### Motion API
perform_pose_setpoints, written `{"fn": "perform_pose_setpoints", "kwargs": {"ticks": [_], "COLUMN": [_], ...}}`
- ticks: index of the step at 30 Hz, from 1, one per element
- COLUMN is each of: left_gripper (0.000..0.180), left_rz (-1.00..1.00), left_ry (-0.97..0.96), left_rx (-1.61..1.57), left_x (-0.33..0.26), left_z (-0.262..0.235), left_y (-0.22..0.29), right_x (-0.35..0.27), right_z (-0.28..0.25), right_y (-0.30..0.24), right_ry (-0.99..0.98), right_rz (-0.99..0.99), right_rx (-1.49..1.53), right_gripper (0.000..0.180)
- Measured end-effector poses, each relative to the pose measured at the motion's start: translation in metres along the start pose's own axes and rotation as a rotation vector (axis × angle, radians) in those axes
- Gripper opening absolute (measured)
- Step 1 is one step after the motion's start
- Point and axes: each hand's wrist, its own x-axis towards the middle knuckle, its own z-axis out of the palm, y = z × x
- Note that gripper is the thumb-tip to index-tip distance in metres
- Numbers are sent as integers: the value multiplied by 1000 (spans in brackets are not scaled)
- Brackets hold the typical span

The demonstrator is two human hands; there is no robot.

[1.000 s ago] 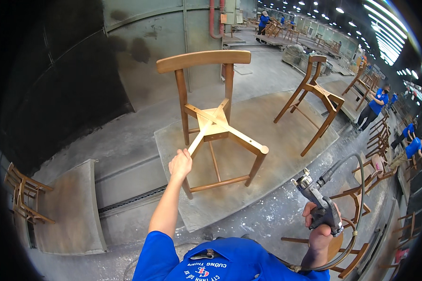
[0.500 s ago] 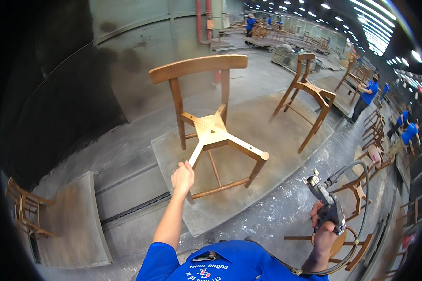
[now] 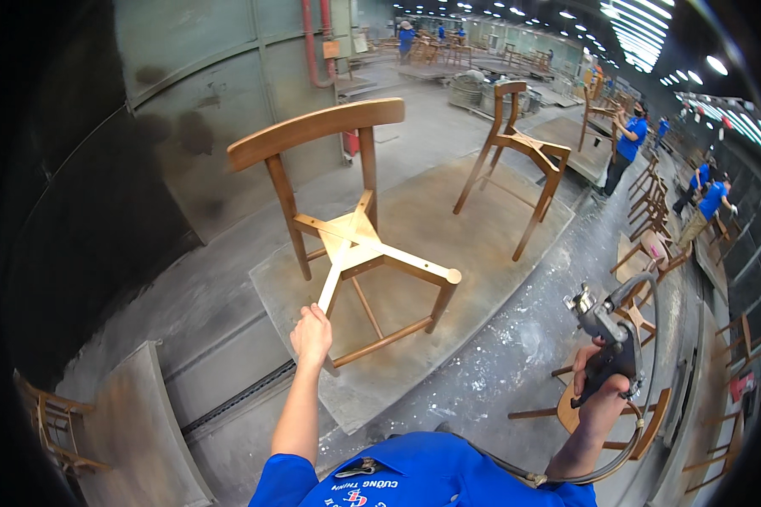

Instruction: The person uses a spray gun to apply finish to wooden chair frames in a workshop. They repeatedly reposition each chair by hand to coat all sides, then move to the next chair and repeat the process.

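A wooden chair frame [image 3: 316,135] with a brown curved backrest and a pale, crossed seat support stands on a flat grey board [image 3: 482,198]. My left hand [image 3: 312,335] is closed round the near left corner of its seat frame. Off to the right, my right hand [image 3: 599,380] grips a spray gun [image 3: 604,325] by its handle, apart from the chair. A hose [image 3: 656,338] loops from the gun back toward my body. Part of the right hand's fingers is hidden behind the handle.
A second chair frame [image 3: 507,139] stands farther back on the same board. Another board [image 3: 135,414] with a chair [image 3: 59,427] lies at left. A chain track [image 3: 237,395] runs between the boards. At right stand several chairs and a co-worker [image 3: 627,148].
The whole view has shifted, so the chairs sit farther left in it. My right hand has raised the spray gun slightly and moved it right; the left hand keeps its hold.
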Motion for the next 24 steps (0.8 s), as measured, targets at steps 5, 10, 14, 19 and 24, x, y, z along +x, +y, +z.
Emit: {"fn": "perform_pose_setpoints", "kwargs": {"ticks": [5, 10, 14, 19, 24], "left_gripper": [48, 46, 45, 46, 49], "left_rz": [-5, 2, 11, 5, 9], "left_ry": [6, 20, 33, 21, -58], "left_rx": [-7, -8, -23, -23, -59], "left_x": [-7, -17, -25, -30, -22], "left_z": [-1, 2, 1, -4, -4], "left_y": [0, 8, 12, 13, 10], "right_x": [2, 35, 75, 132, 136], "right_z": [22, 45, 69, 71, 13], "right_y": [-25, -76, -117, -131, -81], "right_ry": [-291, -316, -392, -401, -138], "right_rz": [40, -92, -100, -296, -130], "right_rx": [193, 231, 147, -169, -234], "right_gripper": [97, 95, 99, 77, 59]}}
